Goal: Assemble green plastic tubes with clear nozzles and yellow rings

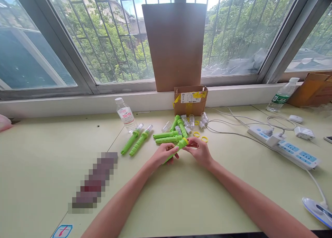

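From my remote seat, I am looking across a pale yellow-green table (207, 203) that is running up to barred sliding windows (111, 47), with leafy trees showing beyond. A clear plastic bottle with a white cap (126, 117) is standing at the left, its white label carrying reddish-pink characters; a clear plastic bottle with a green label (282, 94) is standing far right, its lettering too small for me to read. A small brown cardboard box with yellow tape (181, 110) is bearing a white printed label, also too fine to read; its open top is not letting me see inside. Before it, ribbed clear plastic cups (166, 127), green plastic tubes (168, 139) and loose yellow rings (204, 139) are lying in a cluster. Two green tubes with clear tips (140, 143) are lying side by side near the left bottle.

Just in front of the cluster, my left hand (166, 153) is grasping a bright green plastic tube (178, 147), while my right hand (199, 151) is pinching at the slim yellow ring (185, 141) around its upper end.

A tall brown cardboard panel (176, 44) is leaning against the window, and a white power strip with blue sockets (285, 148) is lying at the right.
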The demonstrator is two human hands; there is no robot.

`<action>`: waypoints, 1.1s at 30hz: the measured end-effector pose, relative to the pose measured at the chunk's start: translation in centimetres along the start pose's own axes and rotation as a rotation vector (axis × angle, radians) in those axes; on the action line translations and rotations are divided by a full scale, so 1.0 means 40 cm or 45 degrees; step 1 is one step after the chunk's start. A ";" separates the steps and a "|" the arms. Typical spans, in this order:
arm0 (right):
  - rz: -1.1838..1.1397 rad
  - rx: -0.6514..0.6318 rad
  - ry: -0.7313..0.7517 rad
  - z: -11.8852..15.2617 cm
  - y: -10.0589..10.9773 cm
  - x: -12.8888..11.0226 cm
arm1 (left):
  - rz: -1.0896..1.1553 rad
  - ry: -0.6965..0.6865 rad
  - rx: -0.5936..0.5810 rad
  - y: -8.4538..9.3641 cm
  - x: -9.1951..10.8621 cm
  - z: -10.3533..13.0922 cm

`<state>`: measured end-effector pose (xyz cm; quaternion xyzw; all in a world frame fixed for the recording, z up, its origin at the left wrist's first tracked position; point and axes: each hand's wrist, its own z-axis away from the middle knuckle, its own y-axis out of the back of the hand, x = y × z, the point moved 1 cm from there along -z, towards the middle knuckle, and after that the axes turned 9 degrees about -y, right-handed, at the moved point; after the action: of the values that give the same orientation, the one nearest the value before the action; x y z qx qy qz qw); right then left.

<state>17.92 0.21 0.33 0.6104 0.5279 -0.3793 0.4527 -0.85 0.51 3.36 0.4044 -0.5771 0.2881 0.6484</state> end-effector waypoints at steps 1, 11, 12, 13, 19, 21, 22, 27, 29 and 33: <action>-0.001 0.002 -0.002 0.000 0.000 0.000 | 0.008 0.006 -0.005 0.000 0.001 0.000; -0.017 -0.022 -0.014 0.004 -0.007 -0.012 | 0.038 -0.002 -0.052 0.001 -0.015 0.000; -0.014 -0.013 -0.016 0.004 -0.007 -0.012 | 0.032 -0.006 -0.053 0.001 -0.016 0.000; -0.010 -0.001 -0.018 0.004 -0.007 -0.012 | 0.027 -0.007 -0.056 0.001 -0.016 -0.001; -0.034 0.022 -0.036 0.004 -0.007 -0.008 | 0.000 -0.005 -0.090 0.005 -0.013 -0.001; -0.051 0.018 -0.041 0.005 -0.007 -0.007 | 0.001 -0.008 -0.090 0.007 -0.013 -0.001; -0.056 0.019 -0.045 0.005 -0.007 -0.006 | 0.003 -0.007 -0.088 0.007 -0.013 -0.001; -0.057 0.032 -0.054 0.005 -0.007 -0.010 | 0.004 0.014 -0.079 0.006 -0.010 -0.001; -0.053 0.033 -0.050 0.005 -0.006 -0.013 | 0.009 0.020 -0.075 0.006 -0.007 0.000; -0.053 0.043 -0.034 0.006 -0.006 -0.015 | 0.022 0.036 -0.078 0.007 0.000 0.001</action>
<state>17.60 -0.19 0.79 0.6016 0.5280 -0.4056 0.4413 -1.11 0.64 3.41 0.3753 -0.5801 0.2815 0.6659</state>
